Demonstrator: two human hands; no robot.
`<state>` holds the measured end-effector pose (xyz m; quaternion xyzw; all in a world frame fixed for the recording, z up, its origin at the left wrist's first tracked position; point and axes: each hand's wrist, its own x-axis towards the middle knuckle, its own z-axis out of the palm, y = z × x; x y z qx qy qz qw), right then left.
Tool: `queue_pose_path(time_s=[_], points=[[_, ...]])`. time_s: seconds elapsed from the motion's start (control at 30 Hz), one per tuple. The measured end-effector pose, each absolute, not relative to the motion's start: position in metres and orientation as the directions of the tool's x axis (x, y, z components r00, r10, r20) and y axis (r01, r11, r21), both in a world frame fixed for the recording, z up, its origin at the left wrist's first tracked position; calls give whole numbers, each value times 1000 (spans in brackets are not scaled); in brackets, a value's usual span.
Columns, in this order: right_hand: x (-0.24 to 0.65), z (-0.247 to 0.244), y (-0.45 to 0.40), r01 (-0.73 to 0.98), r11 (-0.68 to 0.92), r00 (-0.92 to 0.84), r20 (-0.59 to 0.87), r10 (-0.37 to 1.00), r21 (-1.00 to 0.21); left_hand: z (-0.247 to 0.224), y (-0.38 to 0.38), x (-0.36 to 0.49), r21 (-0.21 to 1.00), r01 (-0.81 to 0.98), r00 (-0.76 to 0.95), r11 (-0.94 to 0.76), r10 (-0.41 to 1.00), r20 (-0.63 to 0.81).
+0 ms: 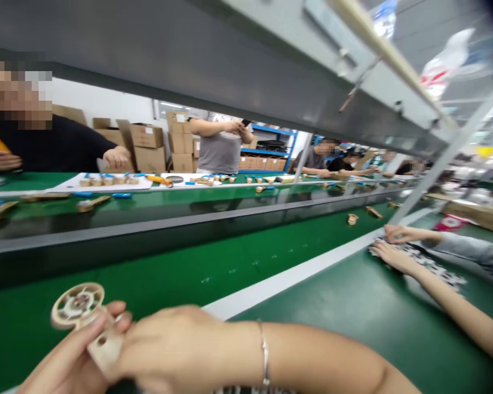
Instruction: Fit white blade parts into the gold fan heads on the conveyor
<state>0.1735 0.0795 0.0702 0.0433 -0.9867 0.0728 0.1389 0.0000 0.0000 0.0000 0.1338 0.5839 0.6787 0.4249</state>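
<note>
Low in the head view, my left hand (61, 353) and my right hand (166, 345) both grip a beige spoked wheel part (78, 305). A flat tab with a round hole (104, 345) extends from the wheel, between my hands. My left fingers pinch near the wheel's rim, and my right hand, with a thin metal bracelet (265, 353) on its wrist, covers the tab's far end. The part is slightly blurred. Beneath my hands lies a green conveyor belt (119, 295) with a white edge strip (287, 279).
A co-worker's hands (396, 246) rest on a black-and-white patterned sheet (419, 262) at the right. Beige parts (352, 219) lie beyond. A raised green belt (189, 200) carries more parts. Overhead, a grey rail (189, 60) crosses. Several people, cardboard boxes (148, 148) and blue shelving (267, 145) stand behind.
</note>
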Motion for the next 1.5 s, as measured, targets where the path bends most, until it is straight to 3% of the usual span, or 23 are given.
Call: queue_pose_path(time_s=[0.1, 0.17, 0.37, 0.57, 0.8, 0.9, 0.97, 1.07, 1.2, 1.3, 1.5], points=[[179, 68, 97, -19, 926, -933, 339, 119, -376, 19, -5, 1, 880, -462, -586, -112, 783, -208], [184, 67, 110, 39, 892, -963, 221, 153, -450, 25, -4, -4, 890, -421, -609, -176, 782, -133], [199, 66, 136, 279, 828, -949, -270, 162, -487, 6, -1, -15, 911, -404, -557, -79, 812, -176], [199, 60, 147, 335, 795, -912, -385, 139, -506, -1, -2, -18, 925, -377, -517, -48, 840, -167], [196, 63, 150, 277, 799, -917, -394, 55, -534, -4, -2, -17, 946, -324, -486, -4, 858, -163], [193, 69, 147, 226, 779, -960, -270, 76, -584, -7, -3, -13, 977, -204, -434, 62, 889, -146], [190, 71, 140, 220, 649, -975, -182, 126, -728, -9, -4, -11, 990, -113, -395, 87, 910, -125], [183, 66, 125, 266, 340, -953, -193, 235, -902, -12, -6, -8, 995, 29, -365, 92, 928, -76], [175, 53, 110, 251, 249, -905, -135, 403, -936, -11, -11, -6, 952, 301, -309, 58, 950, 40], [170, 45, 105, 158, 178, -891, -63, 449, -971, -7, -13, -4, 876, 482, -253, 31, 962, 105], [165, 40, 102, 97, 53, -846, -54, 530, -994, -4, -14, -2, 808, 590, -206, -14, 964, 166]])
